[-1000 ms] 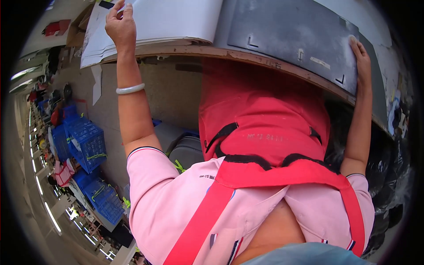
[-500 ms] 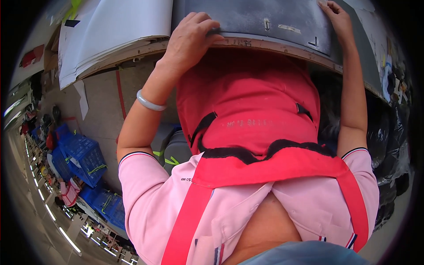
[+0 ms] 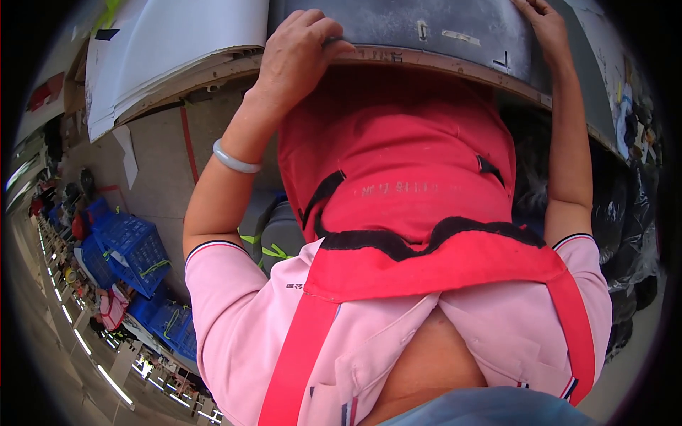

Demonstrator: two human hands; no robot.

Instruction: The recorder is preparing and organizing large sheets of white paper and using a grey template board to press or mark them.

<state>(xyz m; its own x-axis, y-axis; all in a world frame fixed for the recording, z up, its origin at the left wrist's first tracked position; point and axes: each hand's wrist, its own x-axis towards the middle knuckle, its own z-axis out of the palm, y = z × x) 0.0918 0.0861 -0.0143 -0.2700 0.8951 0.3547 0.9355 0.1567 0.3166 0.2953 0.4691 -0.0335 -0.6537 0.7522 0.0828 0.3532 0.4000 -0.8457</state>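
**Left hand now down on the dark sheet's near edge**

Shifted from the white sheet (image 3: 177, 42) across to the dark grey sheet (image 3: 426, 28). Left hand (image 3: 302, 53) curled over that sheet's near edge, fingers wrapped on top, thumb beneath: a closed hold. Right hand (image 3: 543, 25) flat on the same sheet toward its right edge, pressing rather than gripping, as before. Looks like a two-handed hold, ready for shifting the sheet.

Counted: two hands, one dark sheet, one white sheet beside it, one pale bangle (image 3: 234, 160), several blue crates (image 3: 131, 248).
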